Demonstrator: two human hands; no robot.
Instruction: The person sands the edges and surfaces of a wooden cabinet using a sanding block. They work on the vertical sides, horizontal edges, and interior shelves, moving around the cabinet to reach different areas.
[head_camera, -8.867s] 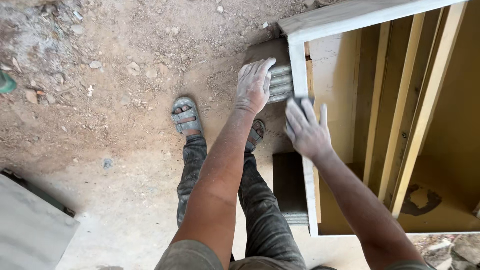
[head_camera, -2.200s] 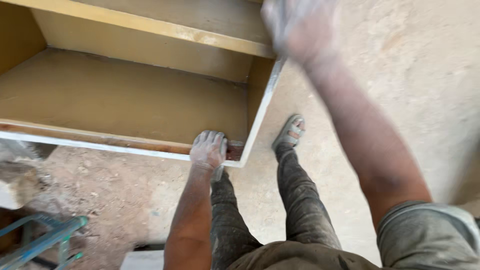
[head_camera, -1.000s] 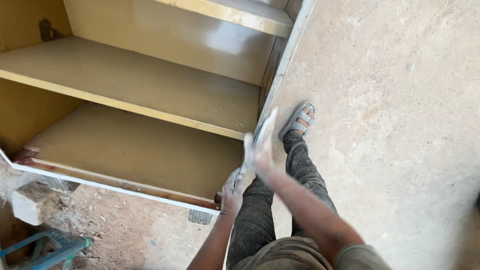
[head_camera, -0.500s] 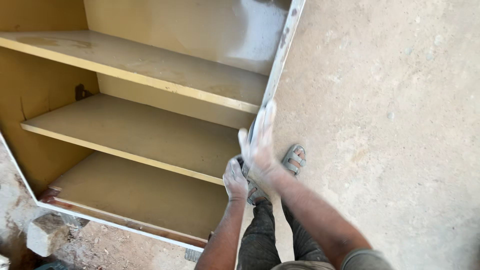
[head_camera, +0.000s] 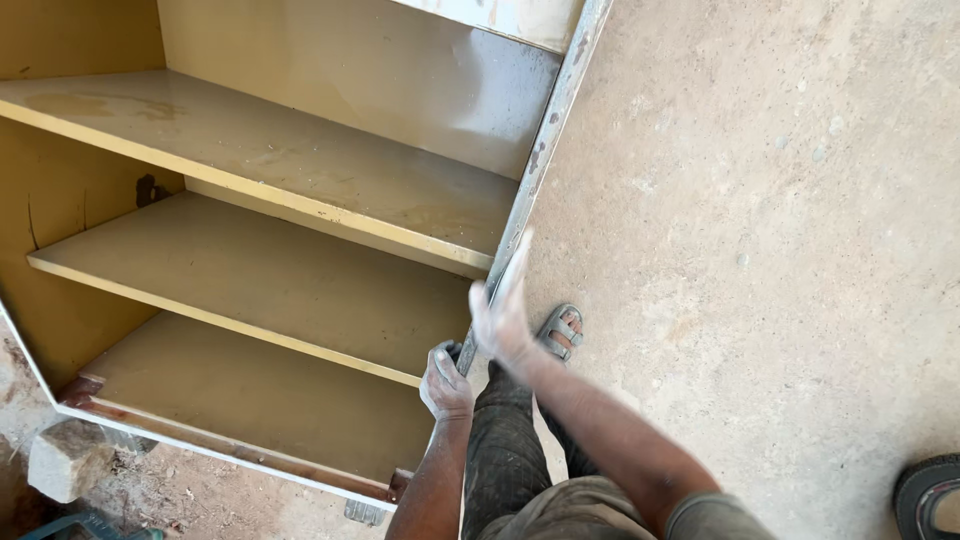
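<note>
A: Start close in. The left hand (head_camera: 446, 381) is closed around the lower stretch of the pale grey painted front edge (head_camera: 540, 165) of the big mustard-yellow wooden shelf cabinet (head_camera: 270, 290), which seems to lie on its back on the dusty concrete floor (head_camera: 760, 220).

B: And the right hand (head_camera: 503, 312)?

A: Just above it, open and flat, fingers straight, pressed along the same edge (blurred, so I can't tell whether the thumb hooks behind). Only one hand really grips.

B: So the risk is a slip?

A: I think so. Both hands look coated in pale dust, and the edge is narrow and scuffed. If the cabinet's weight shifts, the flat palm can't stop it, and the closed left hand could be pinched against the frame.

B: The feet?

A: A foot in a grey strapped sandal (head_camera: 558, 331) sits just beside that edge, toes uncovered. A dropped or sliding side would land there first.

B: Anything farther off?

A: The cabinet's near left corner seems propped on a rough grey stone block (head_camera: 66, 462). If it rocks off that, the whole frame could lurch. The three yellow shelves (head_camera: 290, 195) are bare, so nothing can tumble out.
</note>
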